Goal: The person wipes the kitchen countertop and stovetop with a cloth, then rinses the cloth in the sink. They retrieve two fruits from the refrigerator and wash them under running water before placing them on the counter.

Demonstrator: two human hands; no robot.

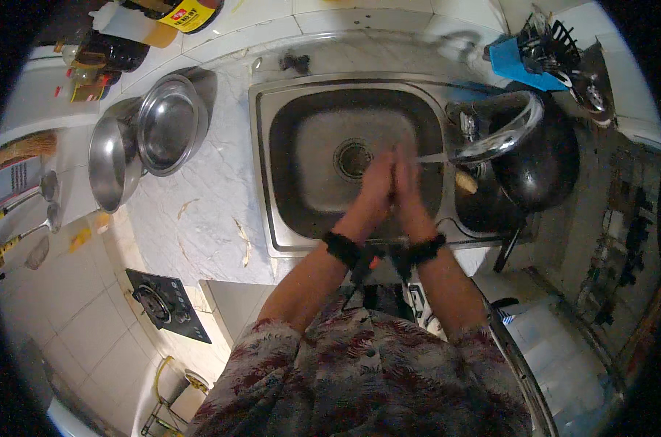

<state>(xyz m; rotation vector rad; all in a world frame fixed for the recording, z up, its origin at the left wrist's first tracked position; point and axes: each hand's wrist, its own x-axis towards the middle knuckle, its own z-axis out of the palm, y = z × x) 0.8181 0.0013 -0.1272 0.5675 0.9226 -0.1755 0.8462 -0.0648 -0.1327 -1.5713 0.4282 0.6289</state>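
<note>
My left hand [378, 177] and my right hand [407, 175] are pressed palm to palm over the stainless steel sink basin [314, 164]. Their fingers are stretched out and blurred, and I see no object in them. A chrome faucet [492, 148] reaches in from the right, and a thin stream of water [433, 158] runs from its mouth towards my right hand. The round drain [354, 159] lies just beyond my left hand's side. Both wrists wear dark bands.
A black wok [543, 158] leans at the right beside a pale brush or sponge [466, 182]. Two steel bowls [169, 125] [109, 158] lean on the left marble counter [199, 218]. A blue utensil holder [519, 63], sauce bottles [144, 27] and a gas hob [166, 306] stand around.
</note>
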